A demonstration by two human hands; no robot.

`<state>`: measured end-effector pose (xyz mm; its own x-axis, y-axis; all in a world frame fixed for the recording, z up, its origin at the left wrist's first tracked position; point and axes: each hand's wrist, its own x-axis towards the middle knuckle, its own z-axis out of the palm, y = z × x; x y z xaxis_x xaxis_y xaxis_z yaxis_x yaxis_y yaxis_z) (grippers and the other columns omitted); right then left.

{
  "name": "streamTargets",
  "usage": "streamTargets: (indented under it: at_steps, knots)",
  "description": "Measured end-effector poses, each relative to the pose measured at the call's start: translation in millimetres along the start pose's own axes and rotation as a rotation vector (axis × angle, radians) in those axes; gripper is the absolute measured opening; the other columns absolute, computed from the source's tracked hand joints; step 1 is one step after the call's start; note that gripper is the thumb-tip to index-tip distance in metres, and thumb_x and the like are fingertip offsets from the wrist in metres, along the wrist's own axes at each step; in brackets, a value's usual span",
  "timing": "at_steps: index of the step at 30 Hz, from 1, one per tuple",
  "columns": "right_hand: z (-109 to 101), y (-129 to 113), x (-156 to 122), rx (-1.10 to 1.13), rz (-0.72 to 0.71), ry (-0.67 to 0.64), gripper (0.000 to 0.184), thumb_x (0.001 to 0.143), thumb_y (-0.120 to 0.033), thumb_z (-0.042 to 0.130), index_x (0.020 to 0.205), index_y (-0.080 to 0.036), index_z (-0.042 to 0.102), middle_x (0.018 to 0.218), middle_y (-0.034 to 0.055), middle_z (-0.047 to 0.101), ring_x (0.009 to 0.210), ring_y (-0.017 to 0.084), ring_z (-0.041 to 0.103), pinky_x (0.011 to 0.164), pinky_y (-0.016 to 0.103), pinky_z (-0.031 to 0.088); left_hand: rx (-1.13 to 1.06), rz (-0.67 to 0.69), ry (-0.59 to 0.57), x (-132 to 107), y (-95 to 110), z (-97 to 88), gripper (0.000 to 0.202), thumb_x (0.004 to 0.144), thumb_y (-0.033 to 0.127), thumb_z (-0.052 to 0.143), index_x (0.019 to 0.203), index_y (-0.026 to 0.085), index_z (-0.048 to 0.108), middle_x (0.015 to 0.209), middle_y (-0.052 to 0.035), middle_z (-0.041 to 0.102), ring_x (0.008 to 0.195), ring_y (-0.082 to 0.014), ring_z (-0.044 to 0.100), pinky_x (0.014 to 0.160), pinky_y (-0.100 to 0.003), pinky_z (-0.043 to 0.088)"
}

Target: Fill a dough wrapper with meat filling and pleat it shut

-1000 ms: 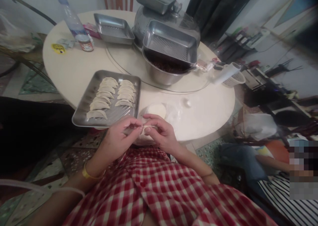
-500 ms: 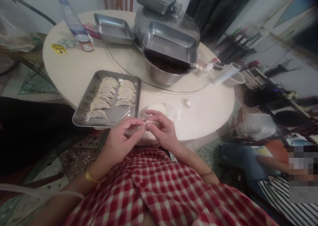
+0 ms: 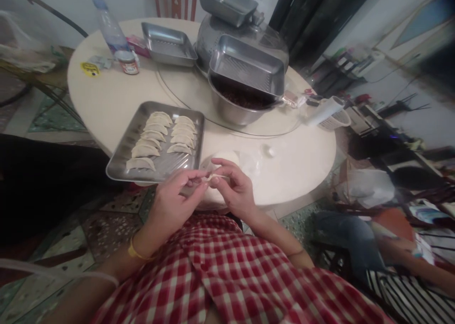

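My left hand [image 3: 175,201] and my right hand [image 3: 232,187] meet at the near edge of the round table [image 3: 106,101], both pinching one pale dumpling wrapper [image 3: 215,177] between fingertips. The wrapper is mostly hidden by my fingers. Just left of my hands lies a steel tray [image 3: 124,158] with several folded dumplings [image 3: 156,136] in two rows. A stack of round wrappers [image 3: 227,157] lies on the table right behind my hands.
A steel bowl of dark filling [image 3: 239,106] sits mid-table with a steel tray [image 3: 246,66] resting on it. Another tray [image 3: 168,44], a bottle [image 3: 110,27] and a small jar [image 3: 127,63] stand further back. A person in stripes [image 3: 408,286] sits at lower right.
My hands have stayed together on the wrapper, with fingers shifting slightly along its edge. The view has drifted a little, so the table sits slightly further right in the picture.
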<state>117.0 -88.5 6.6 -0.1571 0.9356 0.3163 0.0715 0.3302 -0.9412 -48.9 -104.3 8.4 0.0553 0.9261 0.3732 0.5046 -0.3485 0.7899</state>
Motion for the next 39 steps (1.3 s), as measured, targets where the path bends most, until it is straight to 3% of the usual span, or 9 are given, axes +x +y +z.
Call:
streamTargets:
  at_steps: [5,12,16,27,32,39]
  knots:
    - [0.9,2.4,-0.8,-0.020,0.016,0.020,0.011,0.088,-0.037,0.065,0.090,-0.026,0.068,0.109,0.0057,0.070,0.118,0.023,0.063,0.101,0.043,0.054,0.024,0.121,0.036,2.2,1.9,-1.5,0.009,0.089,0.026,0.058,0.085,0.020,0.064,0.083,-0.0016,0.067,0.078,-0.0146,0.063,0.072,-0.027,0.052]
    - [2.1,3.3,1.1,-0.034,0.016,0.005,0.012,0.089,-0.038,0.064,0.090,-0.026,0.067,0.109,0.0058,0.070,0.117,0.022,0.064,0.102,0.042,0.053,0.032,0.093,0.061,3.2,1.7,1.9,0.008,0.086,0.024,0.056,0.080,0.021,0.059,0.078,0.0000,0.065,0.074,-0.0143,0.062,0.071,-0.027,0.051]
    - [2.1,1.3,1.2,-0.038,0.007,-0.002,0.012,0.089,-0.037,0.063,0.090,-0.026,0.067,0.113,0.0059,0.069,0.117,0.022,0.064,0.102,0.041,0.053,0.039,0.072,0.055,3.6,1.3,0.9,0.004,0.085,0.024,0.059,0.085,0.020,0.060,0.081,0.0001,0.066,0.074,-0.0140,0.061,0.071,-0.027,0.050]
    - [3.4,5.6,-0.6,-0.046,0.015,-0.011,0.011,0.089,-0.035,0.064,0.093,-0.026,0.067,0.119,0.0061,0.067,0.117,0.021,0.064,0.101,0.041,0.053,0.214,0.258,0.130,1.8,-0.9,1.2,0.006,0.088,0.021,0.059,0.084,0.020,0.063,0.081,-0.0031,0.065,0.079,-0.0179,0.063,0.075,-0.031,0.051]
    - [3.8,2.2,1.0,-0.058,-0.054,-0.017,0.008,0.090,-0.031,0.063,0.092,-0.025,0.067,0.112,0.0055,0.069,0.117,0.019,0.063,0.101,0.038,0.052,0.171,0.236,0.123,0.4,-1.3,-0.4,0.008,0.089,0.020,0.060,0.096,0.018,0.063,0.090,-0.0046,0.067,0.085,-0.0180,0.065,0.078,-0.030,0.052]
    - [5.1,3.8,1.9,-0.052,-0.059,-0.026,0.011,0.090,-0.033,0.063,0.091,-0.024,0.068,0.111,0.0070,0.070,0.116,0.020,0.064,0.100,0.038,0.053,0.108,0.287,0.127,2.8,-2.7,1.4,0.005,0.089,0.017,0.060,0.087,0.016,0.065,0.081,-0.0030,0.066,0.077,-0.0148,0.063,0.072,-0.025,0.050]
